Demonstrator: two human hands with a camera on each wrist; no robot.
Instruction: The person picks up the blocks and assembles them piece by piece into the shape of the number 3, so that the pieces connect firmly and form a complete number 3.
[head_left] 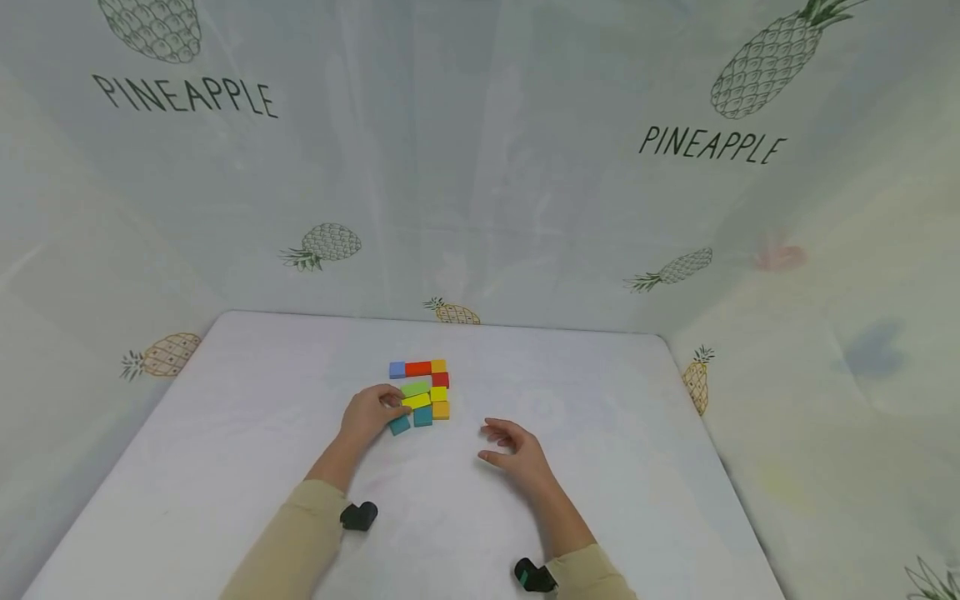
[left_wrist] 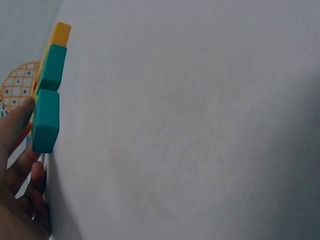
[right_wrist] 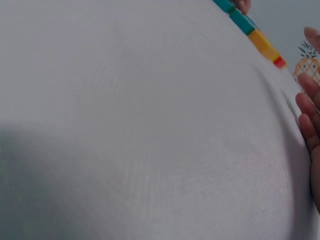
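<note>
My left hand (head_left: 367, 414) pinches a long yellow block (head_left: 416, 402) at its left end between thumb and fingers. That block lies slightly tilted, just below a lime green block (head_left: 414, 389). Below it are two teal blocks, one (head_left: 423, 416) fairly straight and one (head_left: 399, 425) turned askew near my thumb. A small yellow block (head_left: 438, 394) and an orange block (head_left: 441, 410) adjoin on the right. My right hand (head_left: 517, 451) hovers to the right of the blocks, fingers loosely bent, holding nothing. In the right wrist view its fingers (right_wrist: 308, 127) show at the edge.
Farther back, a blue block (head_left: 397, 370), a long red block (head_left: 418, 368) and a yellow-orange block (head_left: 438, 366) form a row, with a short red block (head_left: 440, 380) below its right end. All lie on a white table (head_left: 600, 400) before a pineapple-print curtain (head_left: 525, 167).
</note>
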